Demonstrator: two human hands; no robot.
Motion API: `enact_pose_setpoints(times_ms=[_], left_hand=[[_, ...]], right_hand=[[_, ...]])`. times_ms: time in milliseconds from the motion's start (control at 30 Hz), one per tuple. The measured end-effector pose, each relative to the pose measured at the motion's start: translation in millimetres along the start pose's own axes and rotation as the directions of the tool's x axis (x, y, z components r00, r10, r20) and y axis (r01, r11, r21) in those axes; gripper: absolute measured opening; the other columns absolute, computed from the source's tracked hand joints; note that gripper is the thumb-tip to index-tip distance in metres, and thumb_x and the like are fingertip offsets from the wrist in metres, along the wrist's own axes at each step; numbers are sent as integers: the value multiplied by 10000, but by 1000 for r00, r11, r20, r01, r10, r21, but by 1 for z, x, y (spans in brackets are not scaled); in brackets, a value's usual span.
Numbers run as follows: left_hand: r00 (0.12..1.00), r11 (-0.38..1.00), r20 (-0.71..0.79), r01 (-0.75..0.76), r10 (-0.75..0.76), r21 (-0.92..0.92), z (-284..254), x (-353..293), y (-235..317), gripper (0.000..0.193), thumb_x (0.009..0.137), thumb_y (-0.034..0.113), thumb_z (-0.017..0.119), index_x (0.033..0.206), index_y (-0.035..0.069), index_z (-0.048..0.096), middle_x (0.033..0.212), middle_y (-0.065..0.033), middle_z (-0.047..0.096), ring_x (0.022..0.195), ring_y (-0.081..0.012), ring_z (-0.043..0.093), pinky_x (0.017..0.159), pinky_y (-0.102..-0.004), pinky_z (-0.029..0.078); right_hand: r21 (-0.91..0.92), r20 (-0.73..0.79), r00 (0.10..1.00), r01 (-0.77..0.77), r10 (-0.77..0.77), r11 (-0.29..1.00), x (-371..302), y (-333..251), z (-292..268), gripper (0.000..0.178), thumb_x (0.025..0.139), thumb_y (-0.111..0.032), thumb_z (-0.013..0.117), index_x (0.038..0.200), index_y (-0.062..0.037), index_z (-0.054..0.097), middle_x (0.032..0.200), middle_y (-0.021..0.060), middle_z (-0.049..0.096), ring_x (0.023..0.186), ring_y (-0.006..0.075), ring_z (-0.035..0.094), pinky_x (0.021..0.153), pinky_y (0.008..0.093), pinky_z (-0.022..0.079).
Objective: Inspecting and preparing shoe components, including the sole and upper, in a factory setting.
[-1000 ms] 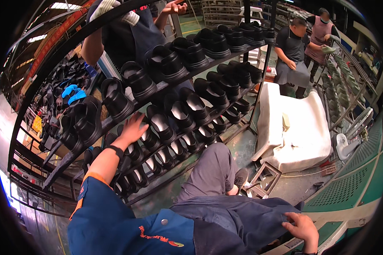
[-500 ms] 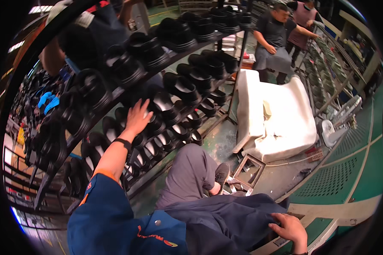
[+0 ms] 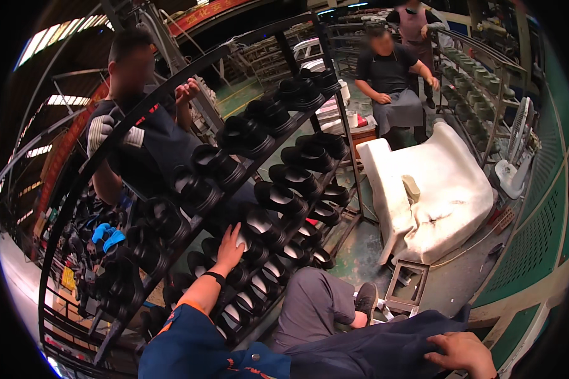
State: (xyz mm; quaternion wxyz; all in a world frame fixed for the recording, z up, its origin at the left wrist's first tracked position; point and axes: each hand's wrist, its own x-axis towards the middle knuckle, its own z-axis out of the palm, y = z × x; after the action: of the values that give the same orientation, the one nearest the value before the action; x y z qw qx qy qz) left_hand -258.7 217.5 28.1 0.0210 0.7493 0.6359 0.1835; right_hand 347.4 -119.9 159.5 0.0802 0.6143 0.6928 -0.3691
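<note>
My left hand reaches into the middle of a black shoe rack, its fingers stretched out beside a black shoe with a pale insole. Whether the fingertips touch that shoe I cannot tell. Rows of similar black shoes fill the sloping tiers around it. Lower right, my right hand lies with fingers spread on the dark cloth over my lap and holds nothing.
Behind the rack stands a person with a striped glove. Another person sits beyond a chair draped in white cloth. A metal frame lies on the floor near my foot. Green perforated panels line the right side.
My view has tilted up and shifted left, so the rack and chair appear lower and further right. My left hand's fingers have drawn closer together. The person behind the rack shows more fully.
</note>
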Motion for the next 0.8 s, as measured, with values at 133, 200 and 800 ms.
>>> enact_pose_setpoints(times_ms=[133,200,800], left_hand=[[998,998,6,59,-59,-34,-8,-11,-4,766,816,166,577,1529,220,303,1539,-230,310,1382,-429,356,1120,-437,352],[998,998,-8,54,-54,-16,-11,-15,-9,773,805,162,577,1527,219,309,1539,-227,312,1384,-423,357,1123,-434,349],[1000,991,-7,-2,1,-136,1,-12,-40,776,787,45,521,1528,182,334,1540,-229,310,1429,-404,287,1169,-436,253]], right_hand=[[-25,23,995,95,-94,995,9,4,8,587,916,-564,524,1287,-116,602,1086,170,685,1068,349,634,898,413,510],[-20,17,996,84,-84,996,11,3,11,591,921,-569,513,1291,-117,598,1104,170,681,1078,349,628,909,412,506],[-35,93,992,90,-86,995,28,23,24,560,957,-495,505,1319,-70,547,1090,203,668,1054,376,632,886,440,511]])
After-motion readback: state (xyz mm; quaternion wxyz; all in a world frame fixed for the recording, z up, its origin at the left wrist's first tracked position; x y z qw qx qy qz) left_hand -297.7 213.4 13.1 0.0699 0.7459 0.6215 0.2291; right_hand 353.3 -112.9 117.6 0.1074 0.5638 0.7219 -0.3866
